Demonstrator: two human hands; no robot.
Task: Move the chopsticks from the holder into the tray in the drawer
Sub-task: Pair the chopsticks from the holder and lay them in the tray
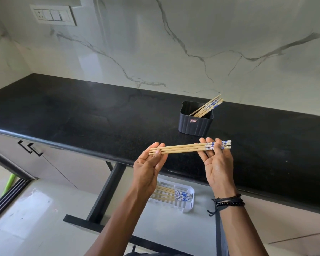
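Note:
Three wooden chopsticks (185,147) with blue-and-white patterned ends lie level between my two hands, above the counter's front edge. My left hand (149,164) pinches their plain tips with thumb and fingers. My right hand (217,160) holds the patterned ends, fingers curled round them. A dark ribbed holder (195,124) stands on the black counter (81,115) behind, with several more chopsticks (208,106) leaning out to the right. Below, the open drawer (107,191) holds a white slatted tray (187,202) with several chopsticks (174,194) lying in it, partly hidden by my left forearm.
A marble-patterned wall with a switch plate (53,15) rises behind the counter. Cabinet doors with black handles (30,147) are at lower left. A green object (8,183) stands on the floor at the far left.

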